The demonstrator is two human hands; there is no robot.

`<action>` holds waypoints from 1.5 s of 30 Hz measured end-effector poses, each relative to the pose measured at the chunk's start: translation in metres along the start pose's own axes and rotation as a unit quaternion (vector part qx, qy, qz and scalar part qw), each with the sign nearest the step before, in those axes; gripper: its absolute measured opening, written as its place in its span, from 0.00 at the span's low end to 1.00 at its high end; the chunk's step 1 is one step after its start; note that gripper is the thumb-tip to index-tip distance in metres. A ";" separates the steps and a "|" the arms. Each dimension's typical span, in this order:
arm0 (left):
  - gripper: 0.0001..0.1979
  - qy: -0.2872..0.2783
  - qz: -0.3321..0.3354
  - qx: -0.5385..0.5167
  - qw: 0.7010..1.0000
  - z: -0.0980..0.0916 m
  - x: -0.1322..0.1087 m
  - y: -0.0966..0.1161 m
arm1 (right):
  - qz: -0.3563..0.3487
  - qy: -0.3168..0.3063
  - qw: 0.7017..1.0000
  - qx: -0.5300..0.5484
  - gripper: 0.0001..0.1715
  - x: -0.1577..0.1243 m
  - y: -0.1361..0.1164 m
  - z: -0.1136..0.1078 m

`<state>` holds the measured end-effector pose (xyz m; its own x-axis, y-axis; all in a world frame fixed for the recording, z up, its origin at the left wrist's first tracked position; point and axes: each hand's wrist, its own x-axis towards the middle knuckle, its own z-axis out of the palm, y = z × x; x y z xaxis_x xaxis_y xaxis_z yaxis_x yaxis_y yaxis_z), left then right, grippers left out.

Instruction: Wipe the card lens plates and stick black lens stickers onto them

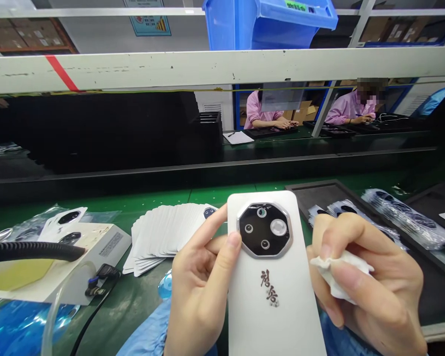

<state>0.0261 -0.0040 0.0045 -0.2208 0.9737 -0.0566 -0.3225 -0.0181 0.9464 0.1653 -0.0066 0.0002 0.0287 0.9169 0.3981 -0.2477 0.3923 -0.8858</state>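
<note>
A white smartphone point(274, 326) with its back toward me stands upright in front of me. Its black octagonal camera module point(265, 230) has a silver rim, and dark lettering runs below it. My left hand point(203, 277) grips the phone along its left edge, thumb on the back. Beside the phone's right edge, my right hand point(374, 282) pinches a crumpled white wipe point(343, 277) between thumb and fingers. Behind my left hand lies a fanned stack of white cards point(166, 232), the last one showing a dark camera print.
A white box point(111, 242) with a black flexible hose point(33, 251) across it stands at left, near a blue plastic bag point(22, 326). Bagged parts point(408, 217) lie in black trays at right. A blue bin point(270, 24) rests above a white beam point(222, 69). Two people sit beyond.
</note>
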 end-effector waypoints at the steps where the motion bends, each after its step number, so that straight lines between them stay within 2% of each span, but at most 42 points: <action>1: 0.30 0.002 0.003 -0.002 1.000 0.000 0.000 0.000 | -0.009 -0.018 1.000 -0.001 0.07 0.000 0.001 -0.002; 4: 0.27 0.011 0.014 -0.011 1.000 0.002 -0.001 0.000 | -0.043 -0.067 0.997 -0.012 0.04 0.002 0.002 -0.007; 6: 0.25 0.013 0.017 -0.014 1.000 0.003 -0.001 0.000 | -0.055 -0.078 0.995 -0.022 0.04 0.003 0.003 -0.009; 12: 0.25 0.015 0.012 0.003 1.000 0.002 -0.002 0.001 | -0.077 -0.059 0.992 -0.080 0.05 0.004 0.002 -0.009; 15: 0.24 0.033 0.037 0.029 0.998 0.002 -0.002 -0.001 | -0.114 -0.040 0.981 -0.153 0.04 0.004 0.001 -0.008; 19: 0.18 0.060 0.113 0.059 0.990 0.002 -0.003 -0.006 | -0.202 -0.033 0.931 -0.303 0.08 0.005 0.000 -0.006; 23: 0.15 0.082 0.193 0.110 0.972 0.003 -0.005 -0.011 | -0.257 -0.046 0.865 -0.429 0.04 0.007 0.001 -0.003; 27: 0.14 0.086 0.217 0.118 0.965 0.006 -0.007 -0.014 | -0.291 -0.066 0.817 -0.494 0.03 0.007 0.005 -0.002; 33: 0.14 0.080 0.236 0.139 0.959 0.007 -0.007 -0.015 | -0.315 -0.082 0.776 -0.540 0.07 0.007 0.011 -0.004; 38: 0.15 0.097 0.280 0.204 0.933 0.005 -0.009 -0.018 | -0.332 -0.079 0.768 -0.541 0.09 0.008 0.015 -0.005; 45: 0.17 0.136 0.287 0.208 0.925 0.008 -0.014 -0.022 | -0.295 -0.045 0.814 -0.499 0.08 0.008 0.020 0.001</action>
<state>0.0439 -0.0155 -0.0129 -0.4875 0.7371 0.4679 0.2885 -0.3699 0.8832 0.1599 0.0085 -0.0141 -0.2246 0.5565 0.7999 0.6946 0.6672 -0.2691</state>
